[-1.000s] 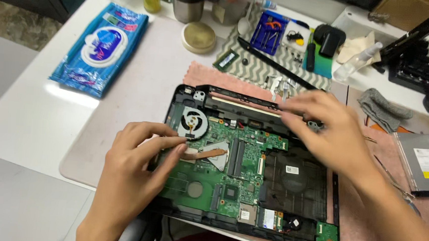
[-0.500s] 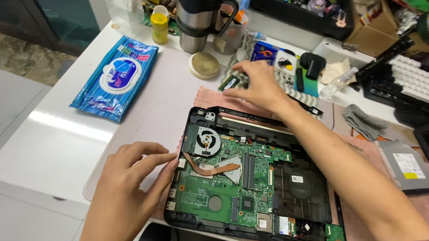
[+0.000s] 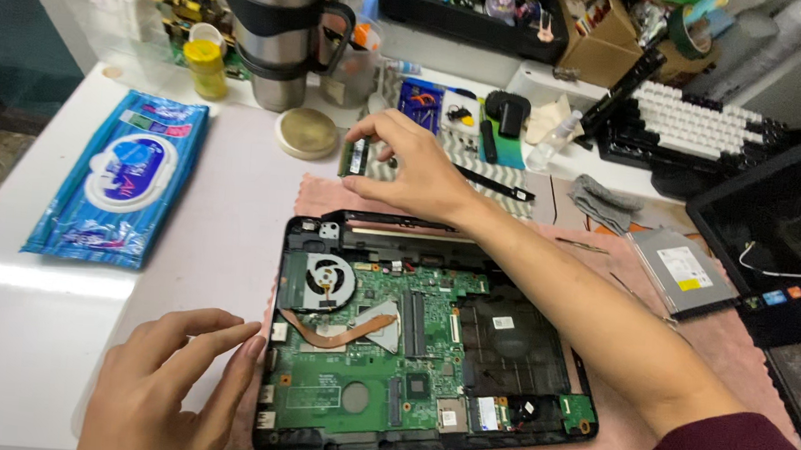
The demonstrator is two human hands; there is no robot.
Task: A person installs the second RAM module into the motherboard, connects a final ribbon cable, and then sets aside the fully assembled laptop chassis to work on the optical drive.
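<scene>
An opened laptop base (image 3: 286, 436) lies on a pink mat (image 3: 629, 434), its green circuit board (image 3: 354, 380), round fan (image 3: 328, 279) and copper heat pipe (image 3: 324, 336) exposed. My right hand (image 3: 409, 165) reaches past the laptop's far edge and hovers over a striped mat, next to a small green memory module (image 3: 356, 157); whether the fingers pinch it I cannot tell. My left hand (image 3: 173, 383) rests at the laptop's near left corner, fingers apart, holding nothing.
A blue wet-wipe pack (image 3: 121, 175) lies at the left. A steel mug (image 3: 278, 32), a yellow-capped bottle (image 3: 206, 67) and a round lid (image 3: 306, 132) stand at the back. A silver optical drive (image 3: 680, 270), a white keyboard (image 3: 694, 122) and a dark laptop lid (image 3: 780, 239) sit at the right.
My right hand left the laptop's top edge and moved back-left to the memory module. My left hand slid off the board to the near left corner. The view shifted.
</scene>
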